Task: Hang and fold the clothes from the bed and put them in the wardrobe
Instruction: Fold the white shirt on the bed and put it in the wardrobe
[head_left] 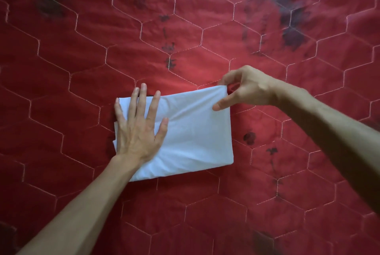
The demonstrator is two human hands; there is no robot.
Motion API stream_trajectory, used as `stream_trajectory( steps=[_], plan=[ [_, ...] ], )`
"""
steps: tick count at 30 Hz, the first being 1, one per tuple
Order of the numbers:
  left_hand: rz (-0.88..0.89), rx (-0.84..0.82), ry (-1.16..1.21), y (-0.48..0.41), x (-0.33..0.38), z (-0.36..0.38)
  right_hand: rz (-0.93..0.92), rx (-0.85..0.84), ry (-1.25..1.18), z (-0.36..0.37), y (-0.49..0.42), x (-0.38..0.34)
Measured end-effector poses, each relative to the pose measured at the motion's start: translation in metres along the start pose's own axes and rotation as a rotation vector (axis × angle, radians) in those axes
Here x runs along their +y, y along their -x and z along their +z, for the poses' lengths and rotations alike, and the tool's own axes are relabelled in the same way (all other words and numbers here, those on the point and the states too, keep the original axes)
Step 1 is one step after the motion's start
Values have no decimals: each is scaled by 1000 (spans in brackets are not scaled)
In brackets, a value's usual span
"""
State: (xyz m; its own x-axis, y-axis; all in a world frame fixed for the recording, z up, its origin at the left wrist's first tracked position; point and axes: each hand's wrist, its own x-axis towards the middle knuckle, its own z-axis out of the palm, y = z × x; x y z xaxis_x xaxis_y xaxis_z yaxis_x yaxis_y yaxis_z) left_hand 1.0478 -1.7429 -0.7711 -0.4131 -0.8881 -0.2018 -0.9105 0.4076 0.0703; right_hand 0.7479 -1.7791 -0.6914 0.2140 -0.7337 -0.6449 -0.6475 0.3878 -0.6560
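While left fingers (141, 100) press the limp cloth (195, 135) flat, right fingers (222, 106) pinch its corner; probably best scooped underneath.

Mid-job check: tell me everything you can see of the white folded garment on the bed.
The white garment is thin, soft-looking cloth folded into a compact rectangle, lightly creased. It lies flat on the red quilted bedspread, slightly skewed. The left hand presses flat on its left half, fingers spread; the right hand pinches its far right corner, which is raised a little.
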Motion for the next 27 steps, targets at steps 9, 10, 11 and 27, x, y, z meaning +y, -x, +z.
stream_trajectory(
  steps=[9, 10, 11, 27],
  plan=[
    [-15, 25, -19, 2, 2, 5, -52, 1181, 24, 80, 32, 3],
    [-15, 25, -20, 1, 2, 5, -228, 1071, 219, 101, 33, -7],
    [-12, 25, -19, 1, 2, 5, -357, 862, 358, 121, 31, -16],
    [-701, 174, 450, 61, 1, -23, 416, 695, -53, 141, 63, 13]
  ],
)
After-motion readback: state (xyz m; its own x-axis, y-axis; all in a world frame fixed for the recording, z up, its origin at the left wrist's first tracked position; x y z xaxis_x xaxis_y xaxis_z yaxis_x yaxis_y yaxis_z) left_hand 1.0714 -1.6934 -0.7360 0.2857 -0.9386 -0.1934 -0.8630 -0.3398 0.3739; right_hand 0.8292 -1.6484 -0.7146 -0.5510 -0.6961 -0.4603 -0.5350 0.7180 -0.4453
